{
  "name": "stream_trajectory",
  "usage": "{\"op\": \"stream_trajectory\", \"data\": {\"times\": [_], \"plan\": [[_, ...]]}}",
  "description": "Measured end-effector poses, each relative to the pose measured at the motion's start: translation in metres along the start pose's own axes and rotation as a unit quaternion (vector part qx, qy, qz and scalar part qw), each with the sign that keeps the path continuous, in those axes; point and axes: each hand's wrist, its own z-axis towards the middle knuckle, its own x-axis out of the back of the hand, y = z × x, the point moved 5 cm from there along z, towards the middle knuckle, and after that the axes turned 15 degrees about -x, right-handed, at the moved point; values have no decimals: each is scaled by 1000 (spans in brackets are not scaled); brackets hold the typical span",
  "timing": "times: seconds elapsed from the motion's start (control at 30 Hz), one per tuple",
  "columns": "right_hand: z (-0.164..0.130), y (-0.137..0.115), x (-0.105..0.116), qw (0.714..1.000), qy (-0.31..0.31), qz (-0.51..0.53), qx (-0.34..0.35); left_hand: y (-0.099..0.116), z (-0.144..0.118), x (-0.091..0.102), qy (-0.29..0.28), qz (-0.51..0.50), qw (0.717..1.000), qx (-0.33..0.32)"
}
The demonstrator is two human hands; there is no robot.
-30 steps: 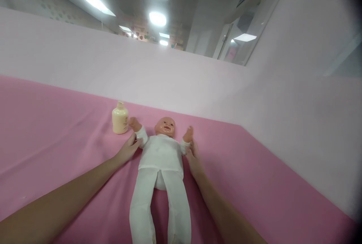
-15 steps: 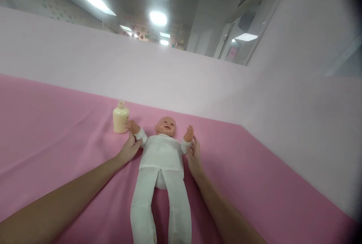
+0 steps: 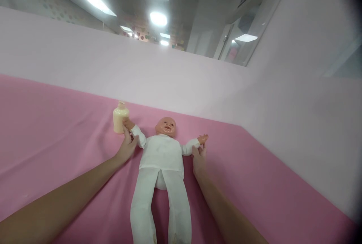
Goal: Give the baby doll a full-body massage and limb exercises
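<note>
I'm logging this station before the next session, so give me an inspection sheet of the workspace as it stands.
Surface: pink cloth, lightly creased.
Job's things: baby doll in white clothes, on its back, arms spread out to the sides.
Clutter: cream bottle, upright, beside the doll's hand.
Grippers: left hand holds the doll's arm near the wrist; right hand holds the doll's other arm at the wrist.
Cables: nothing seen.
Surroundings: pale partition wall behind the cloth; ceiling lights above.
</note>
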Motion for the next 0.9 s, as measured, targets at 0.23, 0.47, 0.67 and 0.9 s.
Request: {"op": "stream_trajectory", "data": {"times": [0.23,0.47,0.67,0.9], "plan": [[-23,-22,-32,976,-144,-157,46,14,-8,-23,-190,112,963,-154],[-27,-19,-35,956,-162,-236,61,19,-13,-31,-244,138,941,-192],[-23,-21,-21,992,-59,-107,9,12,-9,-17,-137,88,985,-54],[-10,-8,-16,986,-52,-157,-15,5,-4,-12,-138,125,982,-40]]}}
